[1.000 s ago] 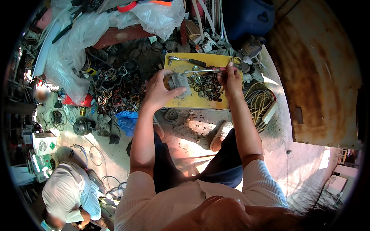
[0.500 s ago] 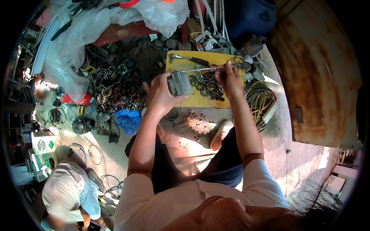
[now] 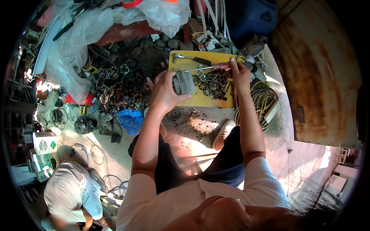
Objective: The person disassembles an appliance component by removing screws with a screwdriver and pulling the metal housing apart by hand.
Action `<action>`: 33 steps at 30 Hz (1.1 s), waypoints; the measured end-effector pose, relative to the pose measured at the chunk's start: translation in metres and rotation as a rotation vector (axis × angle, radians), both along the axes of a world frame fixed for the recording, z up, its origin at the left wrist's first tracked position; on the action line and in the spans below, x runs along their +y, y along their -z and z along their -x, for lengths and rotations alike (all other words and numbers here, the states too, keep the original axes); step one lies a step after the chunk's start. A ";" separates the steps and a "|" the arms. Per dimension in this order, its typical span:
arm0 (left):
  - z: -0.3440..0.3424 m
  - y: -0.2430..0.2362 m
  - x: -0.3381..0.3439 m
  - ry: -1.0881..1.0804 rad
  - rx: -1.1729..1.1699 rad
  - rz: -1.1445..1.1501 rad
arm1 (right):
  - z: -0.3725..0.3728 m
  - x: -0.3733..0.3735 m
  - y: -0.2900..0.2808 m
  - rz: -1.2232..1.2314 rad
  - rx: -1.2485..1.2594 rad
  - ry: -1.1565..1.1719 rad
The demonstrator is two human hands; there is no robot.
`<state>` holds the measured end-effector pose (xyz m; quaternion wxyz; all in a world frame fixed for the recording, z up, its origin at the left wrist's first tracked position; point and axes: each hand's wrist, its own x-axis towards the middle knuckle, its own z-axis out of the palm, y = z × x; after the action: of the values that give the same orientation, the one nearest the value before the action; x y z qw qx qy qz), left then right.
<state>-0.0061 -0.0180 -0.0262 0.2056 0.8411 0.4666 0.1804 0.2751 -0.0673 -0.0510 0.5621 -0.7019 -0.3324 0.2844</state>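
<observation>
My left hand [image 3: 162,92] is closed round a grey, boxy metal part [image 3: 183,82] over the left side of a yellow board [image 3: 181,101]. My right hand [image 3: 241,77] grips the pink-red handle of a screwdriver [image 3: 221,66], whose long steel shaft reaches left to the top of the metal part. Behind them on the board lies a ratchet wrench [image 3: 192,58] with a black grip. A heap of small metal rings and fasteners [image 3: 211,84] sits beneath the screwdriver, between my hands.
Motor parts [image 3: 115,84] pile up left of the board, near a blue cloth [image 3: 130,121]. Coiled cable [image 3: 257,107] lies right, beside a rusty metal sheet [image 3: 320,92]. A blue drum [image 3: 250,17] and plastic sheeting [image 3: 73,65] are behind. A co-worker [image 3: 71,188] bends down at lower left.
Both my hands, with the metal part and screwdriver, have shifted slightly to the right, and the screwdriver handle has risen a little in the picture.
</observation>
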 end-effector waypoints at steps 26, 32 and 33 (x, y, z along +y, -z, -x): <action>-0.007 -0.007 -0.002 0.016 0.080 -0.050 | 0.004 -0.005 0.025 -0.341 0.774 0.067; -0.004 -0.007 -0.003 0.005 0.100 -0.056 | 0.027 -0.005 0.002 -0.366 0.795 0.035; -0.004 -0.008 -0.003 0.007 0.103 -0.056 | 0.029 -0.004 0.000 -0.339 0.803 0.077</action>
<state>-0.0020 -0.0213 -0.0185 0.1584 0.8562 0.4685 0.1493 0.2465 -0.0717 -0.0515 0.7642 -0.4452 -0.1031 0.4552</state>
